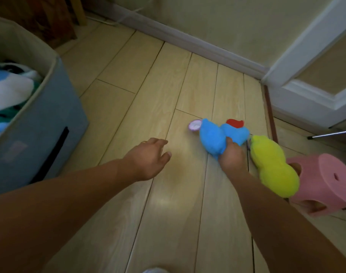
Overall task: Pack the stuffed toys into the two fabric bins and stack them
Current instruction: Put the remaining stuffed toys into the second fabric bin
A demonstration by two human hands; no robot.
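A blue stuffed toy (215,137) with a purple-and-white face and a red patch lies on the wooden floor at right of centre, and my right hand (232,157) is shut on its lower part. A yellow-green stuffed toy (272,166) lies just right of that hand, touching my wrist. My left hand (148,157) hovers over the bare floor to the left of the blue toy, fingers apart and holding nothing. A blue-grey fabric bin (49,123) stands at the far left with blue, white and green toys inside.
A pink plastic stool (326,182) sits at the right edge, against the yellow-green toy. A wall with skirting board runs across the back, and a white door frame (306,56) stands at the right. Thin metal legs show behind the stool.
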